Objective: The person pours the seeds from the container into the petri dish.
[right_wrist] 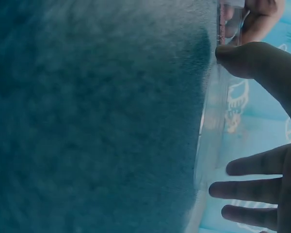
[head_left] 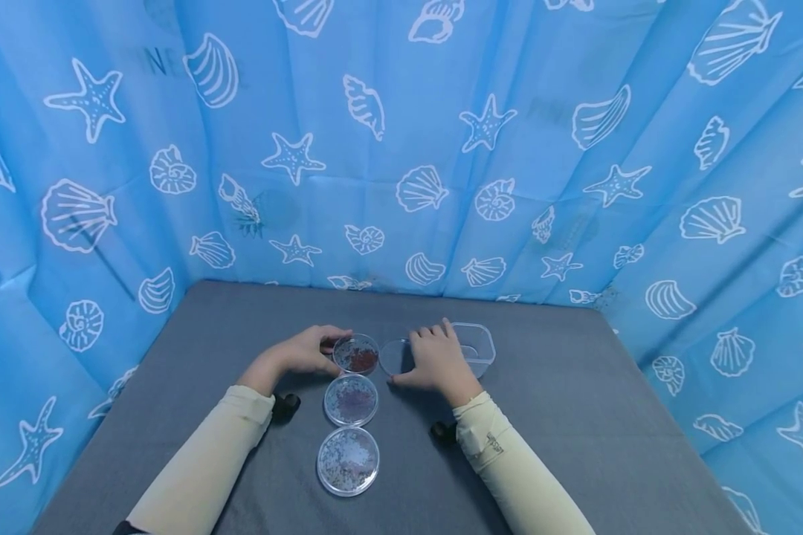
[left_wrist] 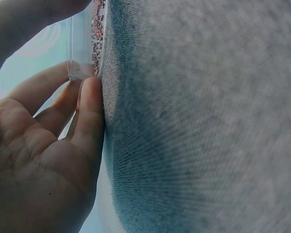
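Observation:
My left hand [head_left: 308, 351] grips the side of a clear petri dish [head_left: 358, 352] holding reddish-brown grains. In the left wrist view, its fingers [left_wrist: 90, 99] meet the dish's edge close to the cloth. To the right of that dish lies a clear round dish or lid [head_left: 395, 357], partly hidden by my right hand [head_left: 436, 360]. The right wrist view shows the thumb [right_wrist: 237, 56] at the clear rim, while the other fingers spread straight. Two more lidded petri dishes stand in a column nearer me, one with purplish contents [head_left: 351, 400] and one with whitish contents [head_left: 348, 461].
A clear rectangular plastic container [head_left: 479, 343] stands just behind and right of my right hand. Grey cloth [head_left: 562, 416] covers the table, and a blue curtain [head_left: 388, 148] with shell prints hangs along its back and sides.

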